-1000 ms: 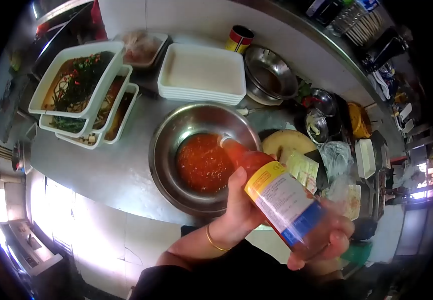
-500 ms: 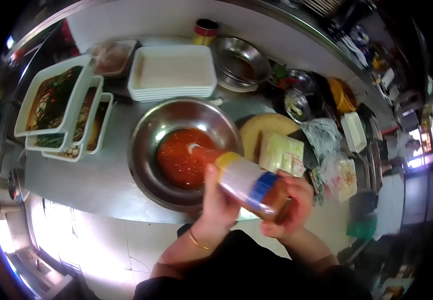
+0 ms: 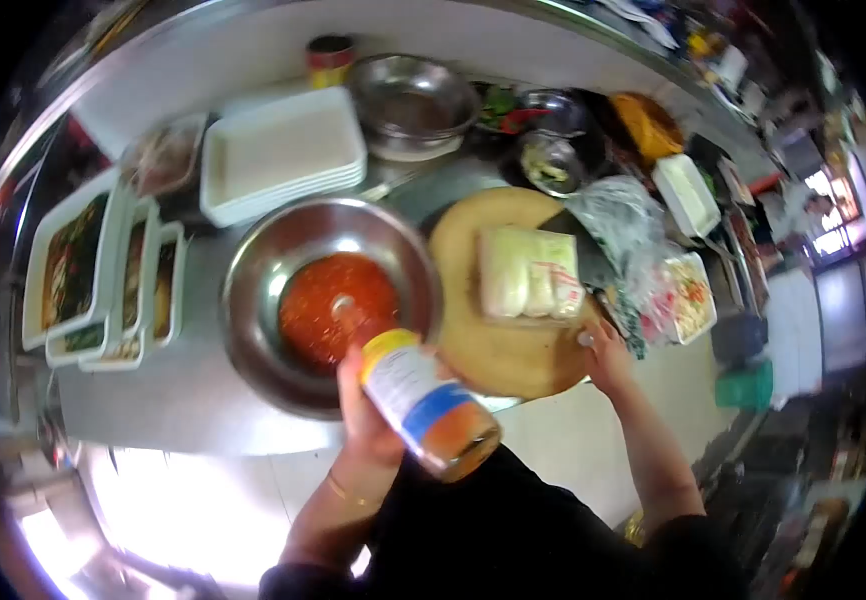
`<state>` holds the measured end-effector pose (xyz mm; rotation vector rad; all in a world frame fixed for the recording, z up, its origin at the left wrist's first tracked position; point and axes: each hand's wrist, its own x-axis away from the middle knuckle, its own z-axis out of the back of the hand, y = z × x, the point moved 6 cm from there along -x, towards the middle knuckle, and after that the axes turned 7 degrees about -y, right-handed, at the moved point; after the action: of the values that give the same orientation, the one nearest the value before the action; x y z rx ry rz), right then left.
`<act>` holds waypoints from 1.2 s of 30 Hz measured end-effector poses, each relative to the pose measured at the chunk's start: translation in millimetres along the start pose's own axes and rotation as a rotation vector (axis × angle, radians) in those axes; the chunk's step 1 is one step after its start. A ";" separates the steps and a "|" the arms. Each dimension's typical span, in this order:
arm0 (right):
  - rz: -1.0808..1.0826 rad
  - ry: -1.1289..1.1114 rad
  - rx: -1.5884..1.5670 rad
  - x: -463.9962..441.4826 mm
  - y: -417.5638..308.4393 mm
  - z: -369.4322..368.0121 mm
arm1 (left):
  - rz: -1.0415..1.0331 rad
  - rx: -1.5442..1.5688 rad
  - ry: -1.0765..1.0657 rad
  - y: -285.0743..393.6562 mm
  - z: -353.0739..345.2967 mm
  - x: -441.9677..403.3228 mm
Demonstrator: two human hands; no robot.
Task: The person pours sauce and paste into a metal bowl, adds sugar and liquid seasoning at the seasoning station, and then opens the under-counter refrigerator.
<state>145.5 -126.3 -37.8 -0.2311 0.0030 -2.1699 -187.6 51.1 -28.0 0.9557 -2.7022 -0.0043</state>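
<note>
Bottle [image 3: 421, 405], tilted neck-down over the metal bowl [image 3: 253, 305] of red sauce [image 3: 318, 298], is gripped in the curled left hand [image 3: 365, 415]. The right hand [image 3: 609, 358] is held beside the edge of the round board [image 3: 518, 360], near a wrapped pack [image 3: 530, 275]; whether anything is pinched by that hand cannot be told.

- One head-worn view, from above the near side of the counter [image 3: 188, 400], facing forward and down.
- Close enough that the bowl [image 3: 258, 320] and board [image 3: 513, 360] sit mid-view.
- Wide, curving lens: wall [image 3: 263, 55] far, torso [image 3: 503, 530] and floor [image 3: 553, 440] near, dark at the edges.
</note>
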 end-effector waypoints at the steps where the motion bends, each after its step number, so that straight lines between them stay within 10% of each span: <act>1: -0.017 -0.098 -0.034 -0.5 1.3 -5.4 | 0.018 0.006 0.008 1.1 -5.7 -3.9; 5: 0.215 -0.058 0.004 -3.8 5.4 -15.9 | -0.231 0.113 0.189 15.3 26.2 -27.3; 18: 0.436 0.147 -0.157 11.0 -97.1 54.1 | -0.046 0.124 0.069 27.5 12.2 -32.3; 31: 0.965 0.116 -0.681 -22.3 -276.7 167.1 | 0.014 -2.126 0.020 144.5 -65.6 58.3; 36: 1.116 0.037 -0.853 -24.0 -313.8 164.9 | -0.105 -2.367 -0.020 147.0 -106.3 73.7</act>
<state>-69.1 87.2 148.2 -0.5149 0.8742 -0.9497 -305.6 129.9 106.9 0.0923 -0.8752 -2.2616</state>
